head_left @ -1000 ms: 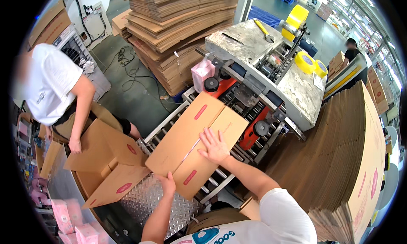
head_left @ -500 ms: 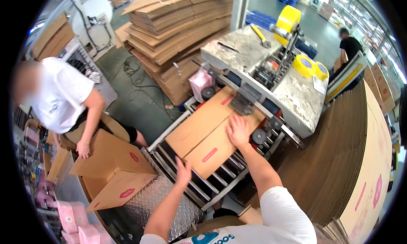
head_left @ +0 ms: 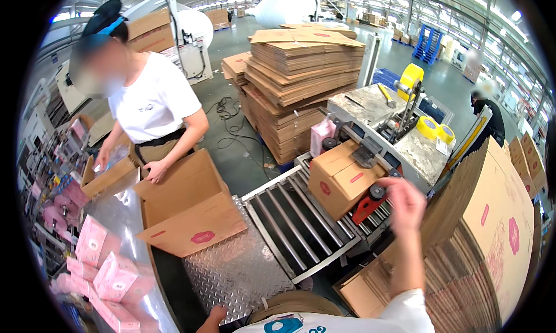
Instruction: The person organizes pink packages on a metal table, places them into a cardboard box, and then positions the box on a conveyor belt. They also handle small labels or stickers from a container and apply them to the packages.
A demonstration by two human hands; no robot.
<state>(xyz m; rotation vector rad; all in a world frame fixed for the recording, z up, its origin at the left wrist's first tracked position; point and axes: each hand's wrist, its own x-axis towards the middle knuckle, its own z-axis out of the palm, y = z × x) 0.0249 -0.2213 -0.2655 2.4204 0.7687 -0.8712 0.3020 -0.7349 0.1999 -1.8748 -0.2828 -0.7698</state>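
Observation:
A closed cardboard carton with a red print on its end sits partly under the head of the carton-sealing machine. Raised to the right of this carton is my right hand, slightly blurred, its fingers loosely bent with nothing in them; it is nearest to the machine's black side wheel. Down at the lower edge, beside the steel tread plate, only part of my left hand shows; its fingers are hidden. To the left of the roller conveyor stands an open carton.
A co-worker at the left has one hand at the open carton and one in a smaller box. Pink packs lie on the left table. Flat cartons stand stacked behind and at my right. Yellow tape rolls rest on the machine.
The closed carton has moved forward into the sealing machine, away from both my hands. My right hand has lifted off it to the right; my left hand has dropped back toward my body. The view has shifted.

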